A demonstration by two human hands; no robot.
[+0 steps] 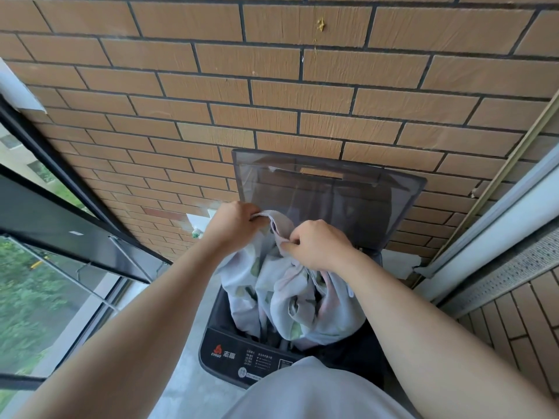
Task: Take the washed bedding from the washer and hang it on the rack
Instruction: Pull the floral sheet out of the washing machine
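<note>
Fingers [253,213] of the left hand [233,223] are curled tight around a bunched edge of the bedding [302,300]. The right hand [319,244] pinches the same edge just beside it, so both hands grasp the cloth and they are close together.

The bedding is a pale printed sheet. Its top end is in the hands, and from there it hangs down toward the person into the open drum of the washer [230,352]. Most of the cloth lies crumpled inside the opening and over its near rim. The long axis therefore runs from the hands downward, and I judge that the coming pull must go up along this line. The left hand is a little higher and nearer to the wall.

Just behind the hands the lid [326,189] stands open and leans toward the brick wall [272,86], so forward there is no room. An opened window frame [75,237] projects on the left, and a door frame [499,225] closes the right side. The free room seems to be upward and back toward the body. No rack is visible.
</note>
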